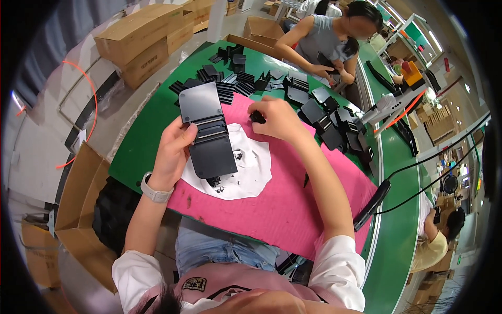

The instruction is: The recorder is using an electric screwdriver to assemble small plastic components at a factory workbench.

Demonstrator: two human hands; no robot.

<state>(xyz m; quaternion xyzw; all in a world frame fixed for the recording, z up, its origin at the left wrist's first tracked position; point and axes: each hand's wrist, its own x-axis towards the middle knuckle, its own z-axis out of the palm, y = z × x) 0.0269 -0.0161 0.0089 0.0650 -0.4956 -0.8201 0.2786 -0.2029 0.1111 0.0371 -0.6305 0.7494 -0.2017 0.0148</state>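
Note:
My left hand [175, 146] is closed on a black hinged plate [212, 154], two flat panels with rounded corners joined by a hinge with metal rods. The plate is held up over a white cloth [251, 175] with dark smudges and small black bits on it. To the right of the plate, my right hand [280, 119] pinches a small black piece [257, 116], whose exact kind I cannot make out. Under the cloth lies a pink sheet [287, 209] on the green table.
Black slotted parts [225, 91] pile up at the table's far side; more hinged plates [334, 123] lie at the right. A black-handled corded tool [372, 205] rests at the right edge. Another person [334, 42] works across the table. Open carton [81, 209] at left.

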